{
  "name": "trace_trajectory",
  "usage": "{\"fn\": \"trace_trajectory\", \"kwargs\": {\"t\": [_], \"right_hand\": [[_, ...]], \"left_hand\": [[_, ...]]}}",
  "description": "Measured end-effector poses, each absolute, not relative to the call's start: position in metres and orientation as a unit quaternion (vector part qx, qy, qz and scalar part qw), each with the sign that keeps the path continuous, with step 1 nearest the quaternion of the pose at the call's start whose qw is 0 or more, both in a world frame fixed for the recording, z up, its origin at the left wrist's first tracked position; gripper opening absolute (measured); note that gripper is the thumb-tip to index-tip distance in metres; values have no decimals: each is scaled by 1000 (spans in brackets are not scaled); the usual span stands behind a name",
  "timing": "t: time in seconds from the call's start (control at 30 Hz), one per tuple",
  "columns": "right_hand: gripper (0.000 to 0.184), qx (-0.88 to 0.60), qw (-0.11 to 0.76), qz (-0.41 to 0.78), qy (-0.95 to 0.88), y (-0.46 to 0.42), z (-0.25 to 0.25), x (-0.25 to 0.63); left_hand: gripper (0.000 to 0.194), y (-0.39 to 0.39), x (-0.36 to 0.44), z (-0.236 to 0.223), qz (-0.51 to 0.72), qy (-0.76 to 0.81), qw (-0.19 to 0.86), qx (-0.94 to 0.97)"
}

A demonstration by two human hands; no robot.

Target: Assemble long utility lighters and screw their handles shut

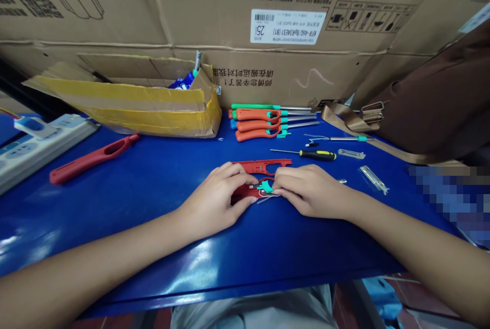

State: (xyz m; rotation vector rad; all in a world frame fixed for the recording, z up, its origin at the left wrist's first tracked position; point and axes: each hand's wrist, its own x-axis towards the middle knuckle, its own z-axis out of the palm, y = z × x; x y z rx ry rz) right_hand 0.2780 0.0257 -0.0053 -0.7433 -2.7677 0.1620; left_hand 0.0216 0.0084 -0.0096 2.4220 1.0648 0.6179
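Observation:
Near the middle of the table, my left hand (220, 191) is closed around the rear of a red lighter shell half (240, 192), thumb and fingers at its edges. Inside the shell sit a teal trigger (265, 186) and thin wires (270, 194). My right hand (310, 191) is closed in a pinch at the shell's front end, fingertips beside the teal trigger; they hide that end. Just behind my hands lies a second red shell half (252, 166), with an oval opening. A yellow-and-black screwdriver (317, 155) lies behind my right hand.
Several orange lighters (254, 125) are stacked at the back, near a taped cardboard box (153, 114). A red lighter body (94, 159) and a power strip (42, 140) lie left. At right are a metal lighter tube (340, 139), clear plastic pieces (374, 180) and a brown bag (440, 84).

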Motion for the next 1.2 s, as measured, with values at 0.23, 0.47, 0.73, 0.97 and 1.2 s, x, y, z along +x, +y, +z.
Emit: {"fn": "trace_trajectory", "kwargs": {"t": [0.23, 0.47, 0.73, 0.97, 1.2], "right_hand": [[27, -233, 109, 19, -966, 25, -3, 277], [26, -222, 107, -12, -969, 25, -3, 277], [21, -229, 64, -32, -971, 21, 2, 273], [24, -269, 100, 44, -957, 21, 2, 273], [13, -274, 136, 96, -947, 20, 7, 277]], "left_hand": [[20, 8, 22, -9, 219, 387, 211, 871], [22, 7, 22, -8, 199, 390, 211, 874], [27, 7, 21, -8, 204, 369, 196, 885], [38, 6, 18, -9, 135, 311, 52, 939], [39, 6, 19, -5, 118, 306, 15, 945]]}}
